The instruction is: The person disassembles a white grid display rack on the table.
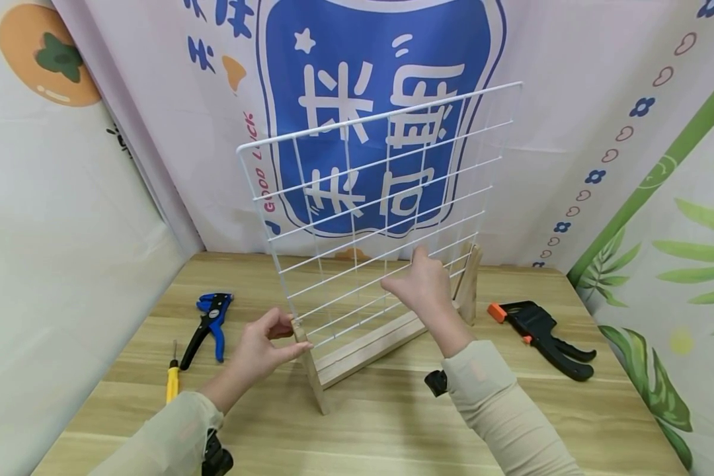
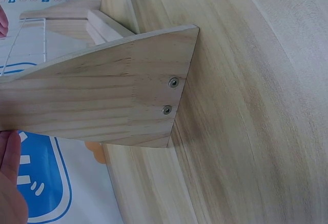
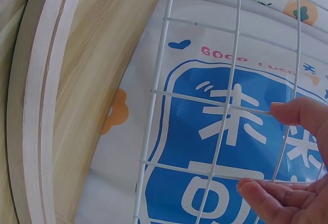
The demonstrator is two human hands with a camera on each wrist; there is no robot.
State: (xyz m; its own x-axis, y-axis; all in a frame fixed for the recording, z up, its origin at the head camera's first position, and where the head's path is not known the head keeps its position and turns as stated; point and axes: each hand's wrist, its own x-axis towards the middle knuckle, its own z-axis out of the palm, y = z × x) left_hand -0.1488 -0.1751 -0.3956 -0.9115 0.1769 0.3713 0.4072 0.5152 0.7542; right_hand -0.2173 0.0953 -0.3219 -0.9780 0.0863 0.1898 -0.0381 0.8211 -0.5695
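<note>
A white wire grid panel (image 1: 357, 198) stands tilted above a wooden stand (image 1: 363, 350), its lower edge between the stand's two side uprights. With thumb and fingers on either side, my left hand (image 1: 268, 340) pinches the top of the near left upright (image 1: 311, 363). In the left wrist view that side board (image 2: 102, 96) shows two screws near its foot, and the left fingers (image 2: 10, 155) touch its edge. My right hand (image 1: 422, 281) grips the grid's wires at its lower right. The right wrist view shows the right thumb (image 3: 292, 114) and fingertips around the wires (image 3: 225, 103).
On the left of the wood-grain table (image 1: 381, 436) lie blue-and-black wire-stripping pliers (image 1: 214, 317) and a screwdriver with a yellow handle (image 1: 172, 383). A black clamp with orange pads (image 1: 538, 330) lies to the right. Printed cloth (image 1: 547, 185) hangs behind the table.
</note>
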